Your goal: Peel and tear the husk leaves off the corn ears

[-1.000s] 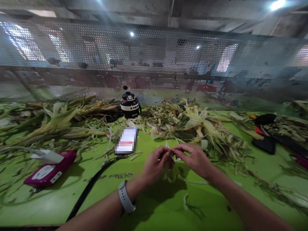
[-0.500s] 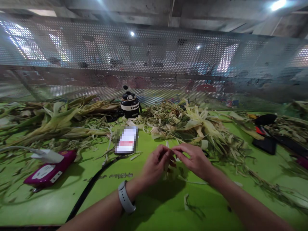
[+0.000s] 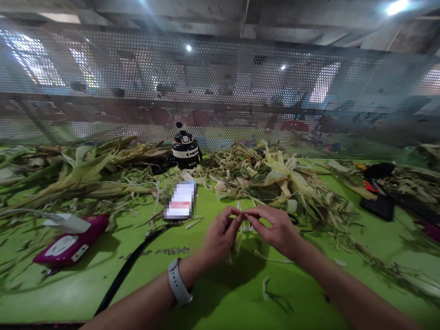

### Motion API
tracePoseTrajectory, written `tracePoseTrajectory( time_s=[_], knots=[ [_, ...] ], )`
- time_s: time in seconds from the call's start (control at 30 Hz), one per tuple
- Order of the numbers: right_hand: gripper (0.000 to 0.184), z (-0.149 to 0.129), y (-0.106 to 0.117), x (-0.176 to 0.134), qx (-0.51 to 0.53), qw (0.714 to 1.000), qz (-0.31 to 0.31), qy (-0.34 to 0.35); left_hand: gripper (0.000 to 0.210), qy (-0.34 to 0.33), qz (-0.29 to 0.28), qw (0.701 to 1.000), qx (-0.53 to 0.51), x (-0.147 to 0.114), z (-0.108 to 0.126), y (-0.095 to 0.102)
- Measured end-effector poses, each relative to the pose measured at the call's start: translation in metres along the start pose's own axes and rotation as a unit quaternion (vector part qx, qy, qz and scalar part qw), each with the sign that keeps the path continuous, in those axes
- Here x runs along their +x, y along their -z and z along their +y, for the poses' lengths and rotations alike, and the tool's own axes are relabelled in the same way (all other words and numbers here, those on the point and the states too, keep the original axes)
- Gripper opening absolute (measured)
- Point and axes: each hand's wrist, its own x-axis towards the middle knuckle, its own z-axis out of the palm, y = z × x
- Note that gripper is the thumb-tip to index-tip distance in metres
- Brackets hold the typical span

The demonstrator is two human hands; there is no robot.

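My left hand (image 3: 225, 231) is closed in a pinch on a pale strip of corn husk (image 3: 236, 250). One end of the strip pokes up past the fingertips and the rest hangs below them. Against it, my right hand (image 3: 270, 224) pinches thumb and forefinger together at the same spot. Whatever lies between the right fingertips is too small to make out. Both hands hover above the green table (image 3: 220, 302), with the fingertips touching or nearly so. A short curled husk scrap (image 3: 266, 288) lies on the table below the hands.
Heaps of dried corn husks (image 3: 288, 176) lie behind and to both sides. A black bottle (image 3: 186, 153) stands at the back. Left of my hands are a lit phone (image 3: 180, 201), a black strap (image 3: 130, 261) and a magenta power strip (image 3: 74, 245) with a white charger.
The fingertips have shifted slightly, with the right ones a little closer to the left. More of the husk strip shows hanging under my left hand. The table items stay put.
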Motion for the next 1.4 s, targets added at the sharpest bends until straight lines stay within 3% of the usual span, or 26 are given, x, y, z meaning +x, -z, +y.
tracePoseTrajectory(
  time_s=[0.17, 0.37, 0.5, 0.7, 0.97, 1.13, 1.4],
  knots=[
    [0.018, -0.0004, 0.0007, 0.0005, 0.021, 1.000, 0.012, 0.001, 0.030, 0.012, -0.004, 1.000, -0.017, -0.0003, 0.0044, -0.0006],
    [0.015, -0.0016, 0.0033, 0.0017, 0.080, 0.995, 0.001, -0.066, 0.029, 0.008, 0.003, 1.000, -0.021, -0.0001, 0.0034, -0.0011],
    [0.014, -0.0005, 0.0042, 0.0016, 0.072, 0.994, -0.013, -0.076, 0.028, -0.007, -0.007, 1.000, -0.010, 0.0000, 0.0023, 0.0001],
    [0.018, -0.0001, 0.0044, 0.0007, 0.012, 0.999, -0.031, -0.028, 0.030, 0.007, -0.018, 1.000, -0.011, -0.0002, 0.0030, 0.0000],
    [0.018, 0.0015, 0.0005, -0.0022, -0.102, 0.992, 0.001, 0.077, 0.030, 0.039, -0.025, 0.999, -0.021, -0.0009, 0.0016, -0.0006],
    [0.018, 0.0008, -0.0009, -0.0032, -0.079, 0.995, 0.018, 0.061, 0.030, 0.034, -0.018, 0.999, -0.026, -0.0020, 0.0062, -0.0003],
    [0.022, 0.0000, 0.0003, -0.0019, -0.048, 0.998, -0.005, 0.040, 0.031, 0.029, -0.021, 0.999, -0.021, -0.0001, 0.0035, 0.0006]
  ],
)
